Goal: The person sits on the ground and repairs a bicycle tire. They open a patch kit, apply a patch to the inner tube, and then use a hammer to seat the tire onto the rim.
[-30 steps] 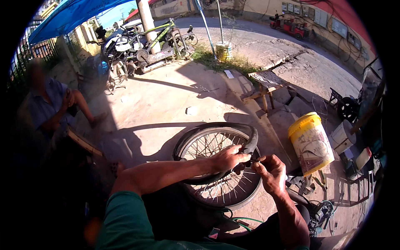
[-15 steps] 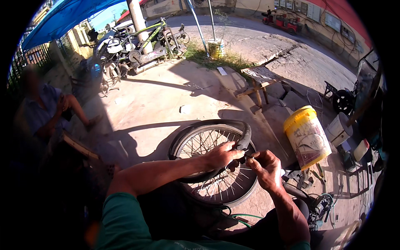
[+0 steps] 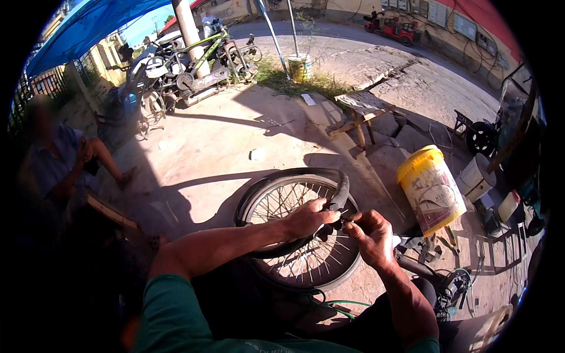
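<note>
A spoked wheel (image 3: 348,267) lies flat on the ground before me. A black inner tube (image 3: 340,189) loops over its far side, pulled up off the rim at the right. My left hand (image 3: 306,220) is closed around the end of this raised part, thumb pointing right. Close beside it, my right hand (image 3: 373,235) pinches a small dark piece at the tube between thumb and forefinger. The fingers hide most of that piece, so its kind does not show.
A yellow-lidded bucket (image 3: 432,191) stands tilted at right, with hand tools (image 3: 450,240) below it. Green hose (image 3: 341,303) lies near my knees. A small wooden stool (image 3: 365,106) and parked bicycles (image 3: 206,59) are farther off. Someone (image 3: 62,153) sits at left.
The view has shifted slightly, moving the surroundings a little to the left. Both hands keep their hold, with only small finger movement at the tube.
</note>
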{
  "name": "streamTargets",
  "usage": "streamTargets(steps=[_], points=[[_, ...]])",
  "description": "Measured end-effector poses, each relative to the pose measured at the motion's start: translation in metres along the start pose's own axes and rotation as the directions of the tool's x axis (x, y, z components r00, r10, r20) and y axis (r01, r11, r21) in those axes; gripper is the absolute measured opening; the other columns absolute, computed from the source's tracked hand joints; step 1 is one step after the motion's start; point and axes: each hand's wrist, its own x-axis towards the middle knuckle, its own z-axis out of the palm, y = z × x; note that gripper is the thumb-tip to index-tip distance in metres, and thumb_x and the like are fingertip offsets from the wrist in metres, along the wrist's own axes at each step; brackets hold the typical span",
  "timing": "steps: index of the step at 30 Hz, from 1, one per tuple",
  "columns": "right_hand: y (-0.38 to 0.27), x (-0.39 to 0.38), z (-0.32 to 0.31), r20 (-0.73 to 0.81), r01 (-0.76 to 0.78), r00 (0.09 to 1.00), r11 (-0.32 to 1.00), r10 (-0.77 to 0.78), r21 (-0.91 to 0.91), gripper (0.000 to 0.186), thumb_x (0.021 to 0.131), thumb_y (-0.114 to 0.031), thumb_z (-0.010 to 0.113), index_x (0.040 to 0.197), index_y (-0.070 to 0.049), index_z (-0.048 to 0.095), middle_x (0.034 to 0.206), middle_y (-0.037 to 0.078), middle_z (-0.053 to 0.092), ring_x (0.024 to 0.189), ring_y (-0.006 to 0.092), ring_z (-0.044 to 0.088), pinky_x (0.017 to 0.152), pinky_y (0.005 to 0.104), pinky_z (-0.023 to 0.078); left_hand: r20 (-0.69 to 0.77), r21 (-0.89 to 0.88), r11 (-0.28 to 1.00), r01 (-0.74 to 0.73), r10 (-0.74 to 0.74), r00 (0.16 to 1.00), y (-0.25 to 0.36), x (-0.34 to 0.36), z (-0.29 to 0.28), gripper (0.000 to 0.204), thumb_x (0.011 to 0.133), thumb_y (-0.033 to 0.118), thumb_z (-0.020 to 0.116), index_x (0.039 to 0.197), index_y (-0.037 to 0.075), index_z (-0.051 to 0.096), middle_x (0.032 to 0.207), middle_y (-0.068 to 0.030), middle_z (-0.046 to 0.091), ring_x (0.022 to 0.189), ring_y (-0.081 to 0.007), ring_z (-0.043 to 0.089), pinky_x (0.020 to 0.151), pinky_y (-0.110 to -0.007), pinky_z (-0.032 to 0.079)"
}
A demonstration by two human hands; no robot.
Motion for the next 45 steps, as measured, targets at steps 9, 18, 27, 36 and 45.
streamTargets(steps=[9,18,27,36,45], points=[[0.000,0.000,0.000,-0.005,-0.013,1.000,1.000,0.013,-0.006,0.015,0.092,-0.006,0.075,0.098,0.000,0.063,0.089,0.004,0.070,0.085,0.0109,0.067,0.081,0.0267,0.055,0.009,0.069,0.996,-0.052,0.051,0.999,-0.003,0.003,-0.003,0.041,0.096,0.032,0.061,0.120,-0.001,0.057,0.093,-0.0044,0.063,0.083,-0.0104,0.059,0.068,-0.028,0.051],[0.001,0.000,-0.002,-0.005,-0.017,1.000,0.999,0.017,-0.037,0.014,0.092,-0.006,0.075,0.097,0.000,0.063,0.090,0.004,0.070,0.085,0.0103,0.067,0.080,0.0268,0.055,0.006,0.002,1.000,0.031,-0.031,1.000,0.013,-0.005,0.005,0.036,0.097,0.031,0.061,0.114,-0.001,0.057,0.093,-0.0054,0.064,0.079,-0.0112,0.061,0.067,-0.029,0.053],[0.002,0.001,-0.002,0.010,-0.007,1.000,0.999,0.007,-0.048,0.013,0.093,-0.005,0.073,0.098,0.001,0.063,0.093,0.007,0.071,0.086,0.0119,0.067,0.081,0.0287,0.056,0.017,0.021,0.999,0.036,-0.036,0.999,0.011,-0.003,0.002,0.027,0.101,0.022,0.055,0.119,0.002,0.058,0.100,-0.0035,0.063,0.084,-0.0101,0.059,0.074,-0.028,0.051],[0.004,0.000,-0.005,0.013,-0.004,1.000,0.997,0.005,-0.080,0.017,0.094,-0.010,0.074,0.100,0.001,0.063,0.092,0.007,0.072,0.085,0.0116,0.066,0.078,0.0280,0.054,0.034,-0.033,0.997,0.075,-0.074,0.997,0.017,-0.005,0.006,0.022,0.100,0.021,0.055,0.113,0.003,0.055,0.094,-0.0030,0.059,0.078,-0.0112,0.061,0.072,-0.030,0.053],[0.007,0.001,-0.007,0.057,-0.002,0.998,0.999,0.006,-0.053,0.015,0.095,-0.008,0.072,0.100,0.002,0.062,0.093,0.006,0.069,0.088,0.0118,0.066,0.083,0.0281,0.055,-0.008,0.024,0.997,0.072,-0.072,0.997,0.006,-0.001,-0.001,0.029,0.098,0.021,0.057,0.120,0.002,0.058,0.098,-0.0029,0.061,0.087,-0.0097,0.057,0.076,-0.027,0.049]])
